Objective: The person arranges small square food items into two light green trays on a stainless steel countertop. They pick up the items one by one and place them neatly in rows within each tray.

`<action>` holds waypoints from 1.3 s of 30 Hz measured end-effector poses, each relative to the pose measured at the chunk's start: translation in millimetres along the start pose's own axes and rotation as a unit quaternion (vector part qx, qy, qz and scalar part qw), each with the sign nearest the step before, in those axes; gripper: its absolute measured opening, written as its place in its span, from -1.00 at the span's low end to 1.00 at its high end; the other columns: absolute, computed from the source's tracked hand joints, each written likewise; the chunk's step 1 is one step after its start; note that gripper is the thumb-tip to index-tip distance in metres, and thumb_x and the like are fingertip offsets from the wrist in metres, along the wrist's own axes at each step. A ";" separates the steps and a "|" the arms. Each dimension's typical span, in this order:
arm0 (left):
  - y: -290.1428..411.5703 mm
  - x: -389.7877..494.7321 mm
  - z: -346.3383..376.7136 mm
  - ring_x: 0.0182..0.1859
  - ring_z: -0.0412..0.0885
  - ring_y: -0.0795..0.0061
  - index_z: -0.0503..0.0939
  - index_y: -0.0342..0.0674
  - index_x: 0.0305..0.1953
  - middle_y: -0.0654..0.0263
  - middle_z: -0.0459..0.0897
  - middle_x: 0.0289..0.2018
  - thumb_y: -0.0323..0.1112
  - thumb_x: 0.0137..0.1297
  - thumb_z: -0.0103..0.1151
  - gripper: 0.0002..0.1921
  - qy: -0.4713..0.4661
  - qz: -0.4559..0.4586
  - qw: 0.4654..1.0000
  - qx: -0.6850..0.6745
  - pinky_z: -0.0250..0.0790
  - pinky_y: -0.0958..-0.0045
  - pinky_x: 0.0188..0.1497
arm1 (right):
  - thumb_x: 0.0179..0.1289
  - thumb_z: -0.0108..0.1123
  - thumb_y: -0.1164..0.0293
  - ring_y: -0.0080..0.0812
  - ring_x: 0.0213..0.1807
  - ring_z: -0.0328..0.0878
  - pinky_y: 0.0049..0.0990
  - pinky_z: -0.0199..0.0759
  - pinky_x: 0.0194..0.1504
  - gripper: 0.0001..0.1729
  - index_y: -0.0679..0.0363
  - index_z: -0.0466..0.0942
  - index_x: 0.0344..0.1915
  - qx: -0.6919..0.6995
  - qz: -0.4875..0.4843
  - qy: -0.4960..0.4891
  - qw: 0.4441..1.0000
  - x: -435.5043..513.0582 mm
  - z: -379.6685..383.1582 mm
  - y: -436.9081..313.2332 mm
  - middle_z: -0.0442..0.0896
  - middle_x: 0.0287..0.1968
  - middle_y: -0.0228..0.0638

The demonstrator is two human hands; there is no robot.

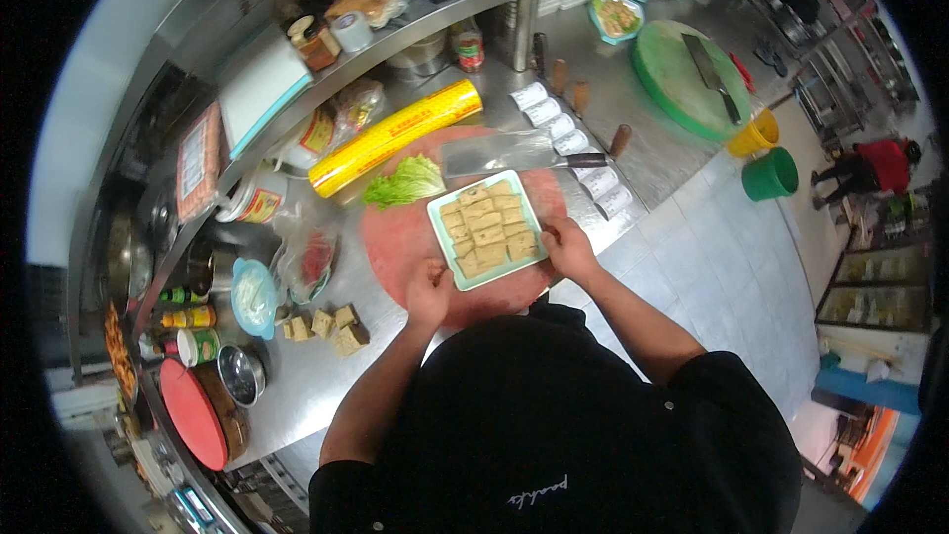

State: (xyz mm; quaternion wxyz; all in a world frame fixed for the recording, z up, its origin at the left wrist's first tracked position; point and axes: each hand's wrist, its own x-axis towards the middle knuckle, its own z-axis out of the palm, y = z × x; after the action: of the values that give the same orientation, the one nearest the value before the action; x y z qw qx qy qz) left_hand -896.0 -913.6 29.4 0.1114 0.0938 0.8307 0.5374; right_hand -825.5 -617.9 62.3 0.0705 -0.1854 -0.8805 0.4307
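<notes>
A pale green rectangular tray (pixel 468 283) filled with cut pieces of tofu (pixel 488 228) is over a round red cutting board (pixel 397 259). My left hand (pixel 430 291) grips its lower left edge, fingers curled. On the opposite side, my right hand (pixel 568 243) has hold of the right edge. Just beyond the tray, a cleaver (pixel 497 153) lies with its dark handle to the right. A green lettuce leaf (pixel 406 182) rests by the far left side of the board.
Behind the board lies a yellow roll of wrap (pixel 397 137). Printed paper slips (pixel 571 142) line the counter's right side. Loose tofu cubes (pixel 347 340) sit at left near a blue bowl (pixel 254 297). A green cutting board (pixel 667 81) bears another knife (pixel 710 74). Someone in red (pixel 882 165) stands far right.
</notes>
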 end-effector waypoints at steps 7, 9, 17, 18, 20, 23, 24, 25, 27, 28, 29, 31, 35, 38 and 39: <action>-4.4 -27.5 -29.2 -0.10 0.66 0.39 0.56 -0.35 0.08 0.14 0.69 -0.13 -0.42 0.31 0.17 -0.67 -0.093 -0.107 0.988 -0.055 0.49 0.39 -0.01 | 0.29 0.10 0.47 0.08 -0.05 0.61 -0.19 0.48 0.06 -0.69 0.24 0.62 0.01 0.005 -0.053 -0.066 0.996 -0.7 15.0 -2.0 0.67 -0.11 0.06; -0.9 -24.0 -33.8 -0.12 0.69 0.34 0.59 -0.32 0.05 0.10 0.72 -0.13 -0.40 0.30 0.17 -0.69 -0.111 -0.031 0.993 -0.026 0.49 0.37 -0.02 | 0.30 0.11 0.47 0.06 -0.07 0.63 -0.22 0.48 0.04 -0.71 0.23 0.63 -0.01 0.010 -0.071 -0.074 0.995 -2.4 23.7 -7.8 0.68 -0.15 0.04; -9.1 -37.0 -90.3 -0.28 0.64 0.46 0.64 -0.28 0.02 0.25 0.72 -0.31 -0.35 0.34 0.10 -0.71 -0.081 -0.126 0.988 -0.036 0.47 0.41 -0.19 | 0.29 0.05 0.44 0.09 -0.02 0.59 -0.14 0.46 0.07 -0.70 0.28 0.62 -0.05 -0.045 -0.111 -0.074 0.990 -14.2 81.5 -59.8 0.66 -0.10 0.06; -12.1 -40.9 -98.4 -0.31 0.61 0.50 0.64 -0.29 0.03 0.27 0.70 -0.33 -0.36 0.34 0.09 -0.71 -0.077 -0.146 0.985 -0.049 0.47 0.44 -0.21 | 0.28 0.04 0.46 0.10 -0.03 0.59 -0.11 0.47 0.06 -0.69 0.27 0.63 -0.05 -0.059 -0.109 -0.088 0.988 -17.3 86.0 -66.1 0.66 -0.10 0.10; -20.4 -42.9 -114.2 -0.38 0.54 0.59 0.66 -0.33 -0.02 0.34 0.64 -0.39 -0.38 0.33 0.07 -0.72 -0.076 -0.174 0.979 -0.069 0.42 0.50 -0.30 | 0.28 0.03 0.47 0.12 -0.05 0.60 -0.09 0.47 0.05 -0.69 0.26 0.63 -0.05 -0.013 -0.138 -0.083 0.987 -13.9 100.9 -79.4 0.66 -0.12 0.12; -33.5 -36.8 -130.2 -0.40 0.52 0.58 0.66 -0.36 -0.08 0.37 0.62 -0.41 -0.39 0.33 0.06 -0.75 -0.073 -0.175 0.980 -0.054 0.40 0.49 -0.33 | 0.24 0.03 0.52 0.15 -0.09 0.61 -0.09 0.48 0.03 -0.72 0.29 0.63 -0.12 0.006 -0.163 -0.053 0.985 -1.2 123.1 -92.4 0.66 -0.17 0.14; -36.5 -31.9 -133.1 -0.40 0.50 0.59 0.65 -0.36 -0.11 0.39 0.60 -0.45 -0.40 0.31 0.08 -0.78 -0.075 -0.194 0.974 -0.087 0.37 0.51 -0.36 | 0.23 0.03 0.52 0.15 -0.09 0.61 -0.10 0.48 0.02 -0.73 0.31 0.63 -0.13 0.004 -0.154 -0.061 0.986 5.9 130.6 -95.5 0.66 -0.17 0.14; -38.4 -29.7 -135.2 -0.40 0.53 0.52 0.65 -0.35 -0.11 0.33 0.61 -0.46 -0.40 0.29 0.10 -0.78 -0.061 -0.150 0.984 -0.074 0.39 0.44 -0.34 | 0.22 0.03 0.53 0.15 -0.09 0.61 -0.10 0.48 0.01 -0.74 0.32 0.62 -0.15 -0.003 -0.127 -0.072 0.989 11.6 136.1 -97.4 0.66 -0.16 0.14; -38.0 -25.6 -138.2 -0.38 0.59 0.37 0.64 -0.33 -0.10 0.22 0.64 -0.48 -0.40 0.25 0.15 -0.77 -0.035 -0.120 0.991 -0.052 0.44 0.31 -0.30 | 0.21 0.04 0.52 0.13 -0.10 0.61 -0.11 0.48 -0.01 -0.75 0.29 0.63 -0.16 0.001 -0.147 -0.021 0.989 13.9 141.4 -97.8 0.66 -0.18 0.13; -35.7 -24.8 -138.7 -0.32 0.59 0.28 0.63 -0.32 -0.05 0.16 0.63 -0.41 -0.40 0.24 0.17 -0.74 0.013 -0.061 0.998 0.015 0.46 0.28 -0.26 | 0.22 0.05 0.51 0.12 -0.10 0.62 -0.11 0.48 -0.01 -0.75 0.27 0.63 -0.15 0.001 -0.140 -0.006 0.990 12.7 140.4 -96.8 0.66 -0.18 0.12; -32.1 -23.4 -138.0 -0.25 0.60 0.20 0.61 -0.32 -0.01 0.10 0.63 -0.35 -0.41 0.22 0.20 -0.70 0.058 -0.019 0.995 0.074 0.47 0.25 -0.22 | 0.23 0.05 0.49 0.11 -0.11 0.62 -0.11 0.48 -0.02 -0.74 0.25 0.64 -0.14 -0.003 -0.118 0.001 0.993 9.5 137.0 -94.9 0.67 -0.18 0.11; -21.9 -18.8 -136.6 -0.15 0.59 0.06 0.57 -0.32 0.07 0.01 0.60 -0.22 -0.43 0.20 0.25 -0.62 0.086 0.058 0.984 0.143 0.49 0.19 -0.14 | 0.24 0.06 0.46 0.10 -0.13 0.62 -0.12 0.48 -0.01 -0.74 0.23 0.63 -0.11 0.024 -0.089 -0.032 0.995 0.2 122.1 -89.1 0.67 -0.17 0.08; 2.3 5.1 -115.4 -0.04 0.55 -0.06 0.54 -0.36 0.12 -0.11 0.51 -0.03 -0.47 0.19 0.27 -0.57 0.026 0.135 0.981 0.135 0.47 0.14 0.04 | 0.28 0.07 0.40 0.06 -0.12 0.63 -0.15 0.48 -0.01 -0.71 0.22 0.62 -0.06 -0.034 0.022 -0.020 0.999 -3.2 67.3 -67.1 0.69 -0.15 0.03; 13.2 11.5 -91.1 0.03 0.53 -0.08 0.53 -0.40 0.11 -0.13 0.49 0.00 -0.46 0.19 0.28 -0.57 0.043 0.123 0.981 0.146 0.47 0.17 0.07 | 0.28 0.12 0.42 -0.12 -0.22 0.66 -0.24 0.52 -0.14 -0.65 0.24 0.59 0.04 0.057 0.030 0.083 0.994 25.3 15.7 -41.8 0.69 -0.14 -0.03; 13.0 9.9 -85.3 0.05 0.53 -0.08 0.52 -0.41 0.11 -0.12 0.49 0.01 -0.45 0.21 0.28 -0.57 0.056 0.081 0.987 0.131 0.47 0.19 0.08 | 0.28 0.13 0.42 -0.15 -0.22 0.66 -0.26 0.52 -0.13 -0.65 0.24 0.58 0.05 0.093 0.053 0.100 0.989 39.1 -0.9 -32.2 0.70 -0.15 -0.04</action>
State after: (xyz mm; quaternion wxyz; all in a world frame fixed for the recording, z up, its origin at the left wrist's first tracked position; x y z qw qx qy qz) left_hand -929.4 -980.0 74.3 0.0077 0.1439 0.8883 0.4360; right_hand -869.8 -620.2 86.7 0.1520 -0.2669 -0.8140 0.4930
